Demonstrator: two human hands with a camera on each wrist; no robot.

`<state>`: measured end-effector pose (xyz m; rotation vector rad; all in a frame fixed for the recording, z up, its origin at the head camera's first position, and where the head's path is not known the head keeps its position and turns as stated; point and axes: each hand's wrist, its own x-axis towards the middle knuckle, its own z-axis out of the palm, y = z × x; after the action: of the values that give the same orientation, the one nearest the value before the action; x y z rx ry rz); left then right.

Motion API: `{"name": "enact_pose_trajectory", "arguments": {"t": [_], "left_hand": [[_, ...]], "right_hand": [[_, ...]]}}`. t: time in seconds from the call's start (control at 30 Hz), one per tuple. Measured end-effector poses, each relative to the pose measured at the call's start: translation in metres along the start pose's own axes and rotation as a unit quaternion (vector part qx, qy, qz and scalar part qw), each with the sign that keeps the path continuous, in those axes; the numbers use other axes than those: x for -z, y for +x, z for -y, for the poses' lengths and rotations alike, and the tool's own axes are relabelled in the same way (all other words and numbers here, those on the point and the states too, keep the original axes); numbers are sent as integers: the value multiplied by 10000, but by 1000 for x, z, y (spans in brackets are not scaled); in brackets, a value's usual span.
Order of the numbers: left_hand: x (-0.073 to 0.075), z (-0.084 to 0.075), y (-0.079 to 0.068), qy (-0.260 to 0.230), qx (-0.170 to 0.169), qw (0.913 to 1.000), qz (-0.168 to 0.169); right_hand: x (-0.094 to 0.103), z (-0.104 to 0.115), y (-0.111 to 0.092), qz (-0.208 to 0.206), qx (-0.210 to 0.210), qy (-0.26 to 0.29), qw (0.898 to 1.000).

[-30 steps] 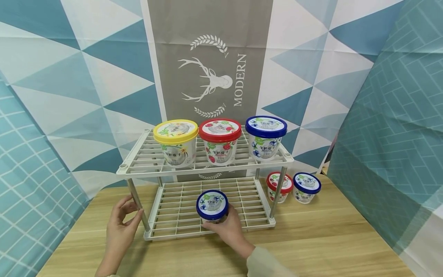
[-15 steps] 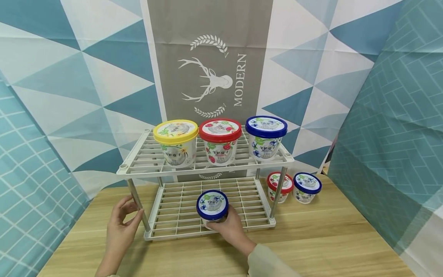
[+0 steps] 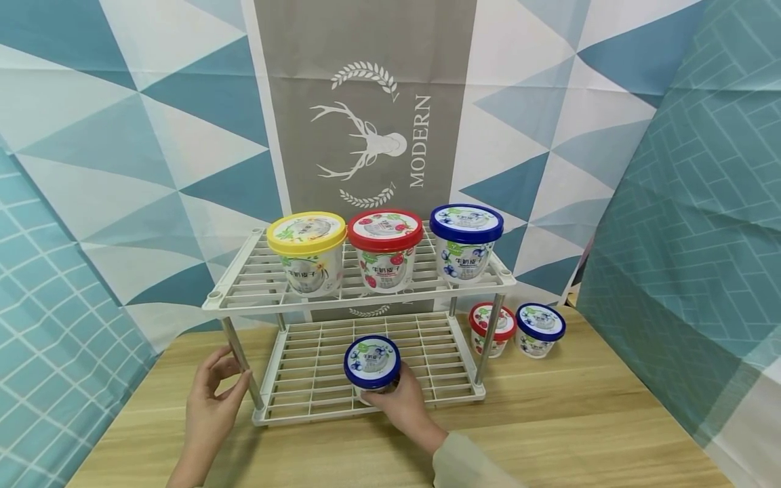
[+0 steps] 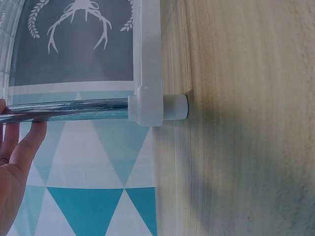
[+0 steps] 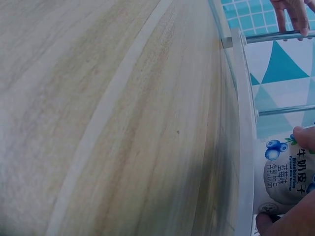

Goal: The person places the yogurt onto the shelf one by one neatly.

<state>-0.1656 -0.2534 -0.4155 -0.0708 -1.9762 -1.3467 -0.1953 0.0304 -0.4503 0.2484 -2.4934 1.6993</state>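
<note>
Only our view seems to have shifted, slightly. On the table (image 3: 549, 420) stands a white rack (image 3: 360, 299). Our left hand (image 3: 209, 410) pinches its front-left post (image 3: 235, 342); our right hand (image 3: 407, 408) grips a blue-lidded tub (image 3: 372, 362) at the lower shelf (image 3: 317, 413). Three tubs (image 3: 386, 261) already sit above; two others (image 3: 539, 329) remain on the table.

Grey panel (image 3: 372, 41) on backdrop is carrying white capitals MODERN (image 3: 419, 141), running sideways beside deer-head emblem (image 3: 387, 144)

On upper shelf (image 3: 342, 300), yellow-lidded tub (image 3: 311, 268), red-lidded tub (image 3: 386, 261) and large blue-lidded tub (image 3: 465, 254) are all showing 牛奶皮子 across fronts; finer print is blurring from where I'm standing

Blue-lidded tub in grip (image 5: 283, 169) of right hand (image 3: 406, 404) is showing most: 牛奶皮子, Blueberries, 蓝莓味, 含乳饮品, tiny English line blurring next to Blueberries; its lid (image 3: 372, 359) is repeating 牛奶皮子

Off to right, small red-lidded tub (image 3: 491, 329) and small blue-lidded tub (image 3: 539, 330) are bearing lettering too tiny to make out
</note>
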Motion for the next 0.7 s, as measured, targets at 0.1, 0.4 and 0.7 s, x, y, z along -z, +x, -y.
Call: {"name": "enact_pose_trajectory", "arguments": {"t": [0.1, 0.4, 0.7], "left_hand": [[-1, -1, 0, -6, 16, 10000, -5], [0, 0, 1, -86, -95, 9999, -44], [0, -2, -1, -91, 119, 9999, 8]], "right_hand": [[0, -1, 0, 2, 14, 38, 10000], [6, -3, 0, -101, -25, -160, 9998], [22, -5, -2, 53, 5, -17, 10000]]}}
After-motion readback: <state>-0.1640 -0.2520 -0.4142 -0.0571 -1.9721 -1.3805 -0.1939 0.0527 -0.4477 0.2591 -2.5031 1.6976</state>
